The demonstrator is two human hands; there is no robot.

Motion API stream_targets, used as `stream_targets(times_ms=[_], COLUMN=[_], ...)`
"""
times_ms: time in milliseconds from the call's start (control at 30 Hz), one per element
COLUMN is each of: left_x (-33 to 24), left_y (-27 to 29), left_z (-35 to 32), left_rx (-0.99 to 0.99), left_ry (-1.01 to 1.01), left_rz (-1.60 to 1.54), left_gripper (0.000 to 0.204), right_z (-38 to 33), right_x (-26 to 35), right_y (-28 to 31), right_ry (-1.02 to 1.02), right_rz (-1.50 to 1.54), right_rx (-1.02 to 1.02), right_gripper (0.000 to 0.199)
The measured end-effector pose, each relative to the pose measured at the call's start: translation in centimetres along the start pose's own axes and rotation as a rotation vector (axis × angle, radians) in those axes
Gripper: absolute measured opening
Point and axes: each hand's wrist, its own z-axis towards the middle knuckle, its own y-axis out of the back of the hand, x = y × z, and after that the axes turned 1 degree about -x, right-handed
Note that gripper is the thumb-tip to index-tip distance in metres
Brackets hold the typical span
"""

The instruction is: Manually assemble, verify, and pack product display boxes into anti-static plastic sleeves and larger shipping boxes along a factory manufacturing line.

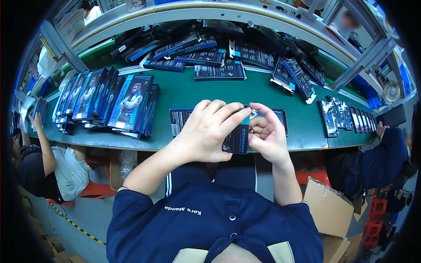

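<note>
Wrapped over a dark blue-edged box (239, 139), the left hand (208, 129) grips it, with fingertips at its far edge and thumb at its near edge. Curled by the box's right end is the right hand (269, 133); whether it pinches anything cannot be told. That box is above the near edge of the green table (175, 91), with another dark box (177, 119) lying just left of it, partly hidden. Printed boxes (130, 104) stand in rows on the left, loose boxes (199, 56) lie heaped at the far side, and silvery packets (329, 117) sit on the right.
</note>
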Motion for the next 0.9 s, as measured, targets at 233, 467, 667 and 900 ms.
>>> stream_targets(times_ms=[233, 467, 667, 900], left_x=[0.5, 0.5, 0.0, -0.4], left_y=[0.3, 0.7, 0.1, 0.7], left_z=[-0.5, -0.5, -0.6, -1.2], left_rx=[-0.005, -0.056, -0.134, -0.109], left_ry=[0.003, 0.086, 0.044, 0.064], left_rz=[-0.093, -0.007, 0.122, -0.039], left_gripper=[0.089, 0.096, 0.095, 0.076], right_z=[0.5, 0.0, 1.5, 2.1], right_x=[-1.5, -0.3, -1.1, -2.5], right_y=[-0.1, -2.5, -3.9, -0.4], right_ry=[0.096, 0.304, 0.330, 0.085], right_rz=[0.054, 0.113, -0.026, 0.238], right_rx=[0.004, -0.216, -0.277, -0.029], right_gripper=[0.059, 0.063, 0.020, 0.035])
